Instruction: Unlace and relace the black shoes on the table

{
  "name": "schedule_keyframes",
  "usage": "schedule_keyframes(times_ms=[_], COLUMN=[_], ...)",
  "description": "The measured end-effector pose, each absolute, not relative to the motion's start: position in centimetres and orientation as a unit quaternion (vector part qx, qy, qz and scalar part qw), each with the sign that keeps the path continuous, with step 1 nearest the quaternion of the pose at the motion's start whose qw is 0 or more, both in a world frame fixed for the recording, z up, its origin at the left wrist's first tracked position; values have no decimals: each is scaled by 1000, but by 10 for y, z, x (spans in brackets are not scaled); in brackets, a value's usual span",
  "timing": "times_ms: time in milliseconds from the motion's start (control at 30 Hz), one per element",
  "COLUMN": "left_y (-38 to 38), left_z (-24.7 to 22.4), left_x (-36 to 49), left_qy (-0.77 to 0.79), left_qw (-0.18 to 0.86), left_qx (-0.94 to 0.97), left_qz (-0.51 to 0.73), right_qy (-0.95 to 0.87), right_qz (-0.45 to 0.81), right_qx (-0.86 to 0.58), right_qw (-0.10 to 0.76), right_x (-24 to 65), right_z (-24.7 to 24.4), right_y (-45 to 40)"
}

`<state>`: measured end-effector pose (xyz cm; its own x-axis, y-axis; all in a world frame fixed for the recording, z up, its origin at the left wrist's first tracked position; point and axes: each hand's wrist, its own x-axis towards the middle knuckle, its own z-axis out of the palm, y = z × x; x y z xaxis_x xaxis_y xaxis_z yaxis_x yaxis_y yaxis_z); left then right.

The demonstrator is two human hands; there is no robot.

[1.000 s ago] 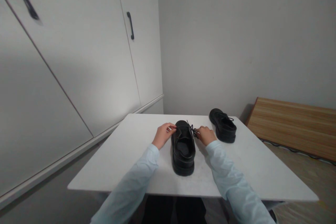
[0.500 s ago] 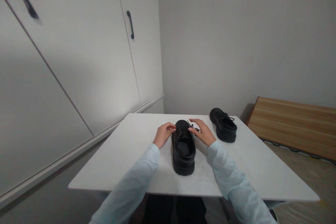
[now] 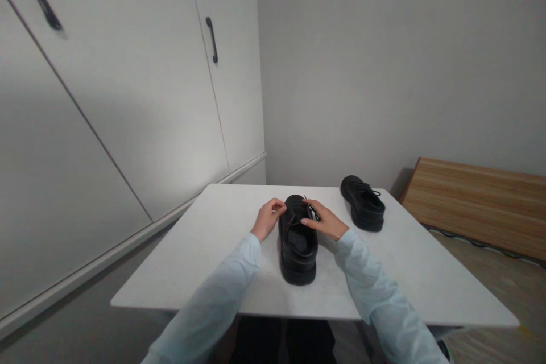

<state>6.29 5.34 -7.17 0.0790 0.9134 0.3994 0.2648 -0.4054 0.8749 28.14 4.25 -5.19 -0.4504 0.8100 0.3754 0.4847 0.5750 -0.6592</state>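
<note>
Fingers (image 3: 280,204) of our left hand (image 3: 267,220) are bending toward the thumb at the left edge of the near shoe (image 3: 298,267), just beside its flap (image 3: 289,216). Their tips are sitting close together, but we cannot tell whether they are pinching anything. On the other side, our right hand (image 3: 327,222) is reaching over the shoe's right edge with thumb and fingers spread apart. Its fingertips are lying near the toe, its thumb tip over the front of the opening, and black lace (image 3: 314,214) is showing in the gap between them. We cannot tell whether the thumb is touching the leather.

So the shoe is standing upright between our two hands, toe pointing away from us and heel toward us, its heel end lying nearer to us than either set of fingers. It is resting on the white table (image 3: 183,278). Well to the right of it, near the far corner, the other shoe (image 3: 367,220) is standing upright, its lace ends (image 3: 376,193) sticking out over the side.
</note>
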Motion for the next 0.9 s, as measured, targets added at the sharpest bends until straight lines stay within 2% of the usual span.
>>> schedule_keyframes(times_ms=[300,900], left_y=[53,50], left_z=[-71,-67], left_x=[63,62], left_qy=[444,355], left_qw=[317,382], left_qx=[662,622], left_qz=[514,584], right_qy=[-805,-798], right_qz=[247,320], right_qx=[-436,-389], right_qw=[318,332], right_x=[280,292], right_z=[-43,-45], right_y=[36,45])
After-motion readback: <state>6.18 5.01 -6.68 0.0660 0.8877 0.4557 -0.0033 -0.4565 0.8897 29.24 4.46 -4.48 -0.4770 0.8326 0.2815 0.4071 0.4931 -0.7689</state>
